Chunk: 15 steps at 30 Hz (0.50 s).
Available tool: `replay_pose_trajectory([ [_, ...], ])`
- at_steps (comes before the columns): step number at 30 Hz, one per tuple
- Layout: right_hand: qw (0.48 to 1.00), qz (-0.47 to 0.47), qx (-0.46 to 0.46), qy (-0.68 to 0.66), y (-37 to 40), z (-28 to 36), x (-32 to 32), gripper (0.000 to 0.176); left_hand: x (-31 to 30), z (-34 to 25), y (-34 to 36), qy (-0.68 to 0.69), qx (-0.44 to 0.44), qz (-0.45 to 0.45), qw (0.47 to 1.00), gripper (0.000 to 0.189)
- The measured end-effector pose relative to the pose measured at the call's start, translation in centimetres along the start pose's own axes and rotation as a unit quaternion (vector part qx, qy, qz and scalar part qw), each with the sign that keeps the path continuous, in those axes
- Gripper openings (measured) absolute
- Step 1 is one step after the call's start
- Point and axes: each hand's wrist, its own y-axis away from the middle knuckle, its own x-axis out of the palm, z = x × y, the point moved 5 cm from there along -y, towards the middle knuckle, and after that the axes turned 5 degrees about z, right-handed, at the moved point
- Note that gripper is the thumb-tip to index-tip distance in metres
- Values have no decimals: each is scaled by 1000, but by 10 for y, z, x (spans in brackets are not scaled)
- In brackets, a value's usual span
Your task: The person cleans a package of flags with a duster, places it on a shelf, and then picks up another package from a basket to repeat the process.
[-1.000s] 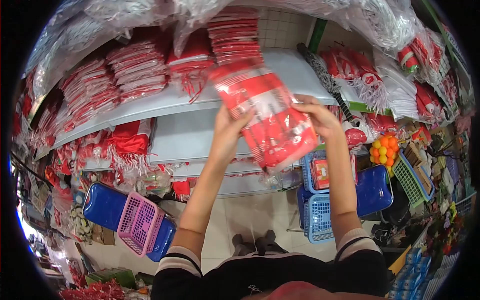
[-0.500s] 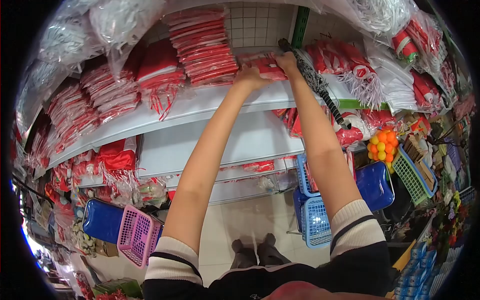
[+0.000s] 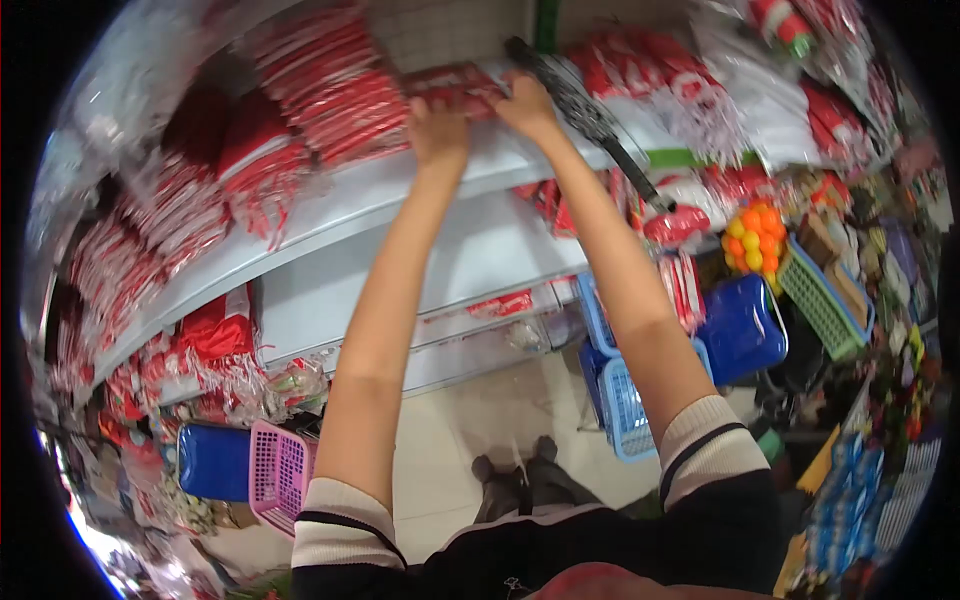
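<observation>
A low pile of flat red packets in clear plastic [image 3: 455, 82] lies on the upper white shelf [image 3: 380, 205], between my two hands. My left hand [image 3: 437, 132] is at the pile's front left, fingers stretched out against the packets and somewhat blurred. By the pile's right end is my right hand [image 3: 526, 105], its thumb and fingers apart and touching the packets' edge. Left of the pile rises a tall stack of red packets [image 3: 325, 90]. Just right of my right hand a long dark patterned object [image 3: 590, 120] leans slantwise across the shelf edge.
More bagged red goods [image 3: 640, 75] sit along the shelf. A lower shelf [image 3: 400, 260] runs beneath. Below stand a pink basket [image 3: 280, 470], a light blue basket [image 3: 630, 410], blue seats and a green basket [image 3: 815, 300]. Clear bags [image 3: 130, 90] hang at upper left.
The view has shifted, so the shelf goods appear further left and higher. My left hand has turned, its fingers now pointing up at the pile. My right hand stays at the pile's right end.
</observation>
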Motion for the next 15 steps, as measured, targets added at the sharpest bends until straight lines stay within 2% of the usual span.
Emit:
replay_pose_trajectory([
  [2, 983, -133, -95, -86, 63, 15, -38, 26, -19, -5, 14, 52, 35, -66, 996, 43],
  [4, 972, -63, -23, -225, 143, 24, -70, 16, -69, -18, 50, 162, 65, -133, 976, 37],
  [5, 973, -30, -33, -226, 180, 16, -75, 13, -84, -27, 71, 232, 86, -179, 952, 32],
  [6, 972, 5, -46, -229, 218, 2, -78, 11, -91, -42, 97, 336, 73, -162, 925, 26],
  [7, 959, 47, 83, -267, 257, -25, -73, 10, -95, -61, 123, 434, 53, -140, 888, 21],
  [8, 926, 87, 207, -303, 296, -59, -63, 11, -78, -83, 149, 518, 45, -84, 850, 17],
  [9, 897, 58, 283, -335, 339, -102, -53, 11, -52, -109, 178, 594, 33, -26, 804, 14],
  [10, 860, 29, 354, -365, 383, -147, -40, 12, -24, -142, 207, 648, -14, 80, 757, 11],
  [11, 853, 21, 401, -333, 423, -189, -34, 12, 13, -173, 237, 669, 18, 123, 733, 12],
  [13, 826, 10, 485, -287, 489, -255, -24, 11, 65, -232, 288, 656, 6, 283, 700, 13],
  [15, 785, 4, 562, -259, 543, -304, -17, 10, 120, -282, 331, 673, 11, 336, 658, 13],
])
